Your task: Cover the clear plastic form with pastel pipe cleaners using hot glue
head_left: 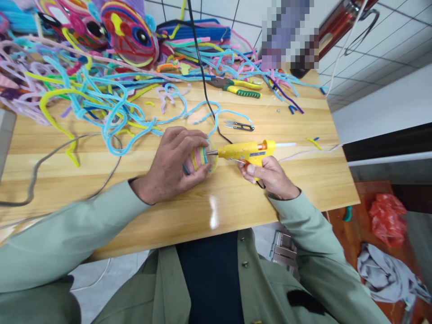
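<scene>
My left hand is wrapped around a small round object striped with pastel pipe cleaners, holding it just above the table. Much of that object is hidden by my fingers. A yellow hot glue gun is gripped in my right hand, with a white glue stick poking out of its back. Its metal nozzle meets the right side of the striped object. A light blue pipe cleaner runs up behind it. Just beyond the glue gun lie small black thread snips.
Tangled pipe cleaners and colourful round decorated pieces crowd the back left. Pliers with yellow-green handles lie at the back. A black cord crosses down to the table; a grey cable curves at left.
</scene>
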Demonstrator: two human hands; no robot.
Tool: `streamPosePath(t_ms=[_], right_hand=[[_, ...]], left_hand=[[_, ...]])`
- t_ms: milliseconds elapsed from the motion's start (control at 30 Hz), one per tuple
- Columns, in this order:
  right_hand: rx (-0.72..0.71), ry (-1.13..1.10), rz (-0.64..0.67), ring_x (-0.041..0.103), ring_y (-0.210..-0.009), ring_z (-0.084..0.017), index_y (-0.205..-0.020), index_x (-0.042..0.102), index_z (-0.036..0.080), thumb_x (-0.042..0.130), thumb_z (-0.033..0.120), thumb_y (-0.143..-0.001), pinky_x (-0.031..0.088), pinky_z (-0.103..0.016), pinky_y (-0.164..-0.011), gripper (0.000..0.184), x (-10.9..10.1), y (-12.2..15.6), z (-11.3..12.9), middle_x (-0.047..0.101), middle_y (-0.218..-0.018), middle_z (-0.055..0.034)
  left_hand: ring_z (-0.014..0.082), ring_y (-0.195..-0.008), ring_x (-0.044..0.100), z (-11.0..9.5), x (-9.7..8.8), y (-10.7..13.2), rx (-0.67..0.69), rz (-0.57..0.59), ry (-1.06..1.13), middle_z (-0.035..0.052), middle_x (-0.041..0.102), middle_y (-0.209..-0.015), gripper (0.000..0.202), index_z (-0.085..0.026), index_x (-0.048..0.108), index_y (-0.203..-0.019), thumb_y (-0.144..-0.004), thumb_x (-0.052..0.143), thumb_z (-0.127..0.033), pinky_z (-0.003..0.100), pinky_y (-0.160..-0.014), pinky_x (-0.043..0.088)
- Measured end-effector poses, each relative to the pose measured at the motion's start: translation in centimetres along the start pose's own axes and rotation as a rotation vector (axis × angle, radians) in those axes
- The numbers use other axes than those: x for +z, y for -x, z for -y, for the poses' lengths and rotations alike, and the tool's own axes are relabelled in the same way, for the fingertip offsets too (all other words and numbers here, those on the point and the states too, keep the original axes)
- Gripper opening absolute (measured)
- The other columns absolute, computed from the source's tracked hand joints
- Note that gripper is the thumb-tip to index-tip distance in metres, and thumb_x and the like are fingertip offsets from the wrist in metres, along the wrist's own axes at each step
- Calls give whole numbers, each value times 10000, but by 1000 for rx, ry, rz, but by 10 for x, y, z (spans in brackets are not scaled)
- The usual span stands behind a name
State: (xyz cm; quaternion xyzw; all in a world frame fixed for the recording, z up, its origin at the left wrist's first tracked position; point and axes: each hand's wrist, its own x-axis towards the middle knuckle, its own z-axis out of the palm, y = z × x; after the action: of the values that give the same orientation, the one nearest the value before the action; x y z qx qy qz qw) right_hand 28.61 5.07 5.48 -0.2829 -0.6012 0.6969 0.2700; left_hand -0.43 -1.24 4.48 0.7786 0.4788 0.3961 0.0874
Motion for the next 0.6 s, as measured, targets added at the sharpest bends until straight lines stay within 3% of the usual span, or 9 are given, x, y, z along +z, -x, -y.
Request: streamPosePath(t_ms=[200, 367, 600], right_hand=[[-36, 16, 21, 479, -601, -99, -811, 697, 193, 836, 517, -1019, 346, -269, -545, 410, -1, 1, -3, 626, -729, 12], [-31, 8, -15, 475, -592, -101, -909, 728, 190, 847, 540, -1006, 362, -272, -561, 382, 0, 3, -3, 590, -700, 36], [-51, 51, 0, 460, -591, -95, -742, 649, 201, 831, 515, -1020, 338, -266, -532, 458, -3, 3, -8, 618, -725, 14]], left_hand=[[331, -1194, 770, 0, -1, -1, 33, -16, 1, 65, 809, -1354, 243, -322, 597, -1280, -1069, 692, -398, 601, -1076, 545], [330, -1207, 767, 0, -1, -1, 24, 0, -8, 61, 808, -1361, 242, -321, 598, -1273, -1065, 695, -395, 597, -1089, 538], [324, -1231, 762, -1, -2, 0, -30, 46, -56, 72, 813, -1364, 237, -301, 608, -1260, -1075, 651, -442, 581, -1120, 537]])
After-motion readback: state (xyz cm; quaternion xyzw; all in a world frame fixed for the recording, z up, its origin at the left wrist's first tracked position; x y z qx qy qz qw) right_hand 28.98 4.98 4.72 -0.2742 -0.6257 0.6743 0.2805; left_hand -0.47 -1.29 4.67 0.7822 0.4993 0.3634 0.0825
